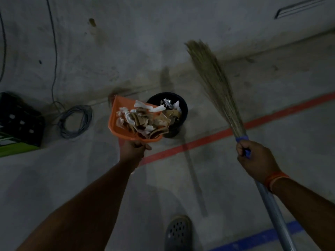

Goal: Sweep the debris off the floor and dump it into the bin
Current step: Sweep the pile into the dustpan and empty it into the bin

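My left hand (134, 148) grips the handle of an orange dustpan (116, 116) held in the air just left of a black bin (184, 109). The pan is heaped with paper and cardboard scraps (143, 122), and its right edge overlaps the bin's rim. Inside the bin lie more scraps and a bit of foil. My right hand (253, 156) holds a grass broom (213, 82) by its blue collar, bristles raised up and away from the floor to the right of the bin. The broom's grey shaft runs down past my wrist.
A black and green crate (20, 124) and a coil of grey cable (76, 121) lie at the left by the wall. A red line (199, 142) and a blue line (253, 238) cross the concrete floor. My shoe (178, 232) shows at the bottom.
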`<state>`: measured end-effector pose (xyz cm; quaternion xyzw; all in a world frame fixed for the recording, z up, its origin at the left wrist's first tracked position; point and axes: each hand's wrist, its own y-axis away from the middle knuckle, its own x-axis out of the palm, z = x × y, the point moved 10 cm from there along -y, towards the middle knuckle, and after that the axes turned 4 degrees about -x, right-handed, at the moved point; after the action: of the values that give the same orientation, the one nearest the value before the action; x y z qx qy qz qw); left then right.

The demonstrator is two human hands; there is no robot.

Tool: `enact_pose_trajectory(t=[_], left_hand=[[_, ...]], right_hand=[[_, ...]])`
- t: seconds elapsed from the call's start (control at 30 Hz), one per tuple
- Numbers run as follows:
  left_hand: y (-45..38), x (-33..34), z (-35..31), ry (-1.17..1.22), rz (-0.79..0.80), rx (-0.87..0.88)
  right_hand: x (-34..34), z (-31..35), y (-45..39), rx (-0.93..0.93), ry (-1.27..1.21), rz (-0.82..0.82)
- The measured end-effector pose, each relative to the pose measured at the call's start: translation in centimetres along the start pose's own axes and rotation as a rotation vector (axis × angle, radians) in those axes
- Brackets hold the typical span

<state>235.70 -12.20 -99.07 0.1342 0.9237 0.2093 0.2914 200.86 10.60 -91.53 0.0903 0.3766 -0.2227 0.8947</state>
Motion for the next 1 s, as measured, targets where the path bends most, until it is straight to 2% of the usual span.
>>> enact_pose_trajectory(t=[0.23,0.43,0.6,0.63,0.83,1.0], left_hand=[[-8.6,0.0,-1.8,-0.175,0.079,-0.073],[-11.4,2.1,-2.8,-0.304,0.066,-0.112],[-14.5,4.3,-5.4,-0.211,0.033,-0.029],[-14.9,5.0,-5.7,-0.241,0.040,-0.023],[-13.9,9.0,-8.5,-0.773,0.091,0.047],[-13.6,8.9,-8.5,-0.826,0.068,0.019]], right_hand=[[3.4,-0.8,-3.5,0.009,0.001,0.029],[3.3,-2.5,-4.0,0.046,0.024,0.046],[3.4,-4.6,-4.1,0.068,0.055,0.073],[3.4,-5.0,-4.1,0.072,0.049,0.077],[3.0,-6.6,-4.8,0.084,0.022,0.087],[1.8,-6.6,-5.7,0.070,0.040,0.085]])
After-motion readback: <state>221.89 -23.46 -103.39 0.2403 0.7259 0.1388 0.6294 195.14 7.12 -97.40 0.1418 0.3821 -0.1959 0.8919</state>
